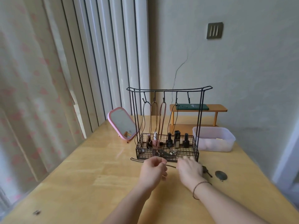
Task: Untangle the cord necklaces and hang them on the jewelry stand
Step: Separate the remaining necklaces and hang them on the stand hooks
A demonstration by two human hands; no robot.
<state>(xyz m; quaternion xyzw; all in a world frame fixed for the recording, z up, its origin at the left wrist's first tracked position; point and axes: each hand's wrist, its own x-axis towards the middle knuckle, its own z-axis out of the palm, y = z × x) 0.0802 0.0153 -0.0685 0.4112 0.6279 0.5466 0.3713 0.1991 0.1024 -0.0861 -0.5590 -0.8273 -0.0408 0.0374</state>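
In front of the wire jewelry stand (168, 126), left hand (153, 170) and right hand (190, 168) pinch a dark cord necklace (137, 160) on the table (80, 175); pulling hard may tighten knots.

- Left hand (153, 171): bare, no ring or band showing on the fingers or wrist.
- Left forearm: bare along its whole visible length, no sleeve.
- Right hand (190, 169): bare, no rings visible.
- Right wrist: a thin brown cord bracelet (199, 188), looped around just behind the hand.
- Right forearm: bare, no sleeve.
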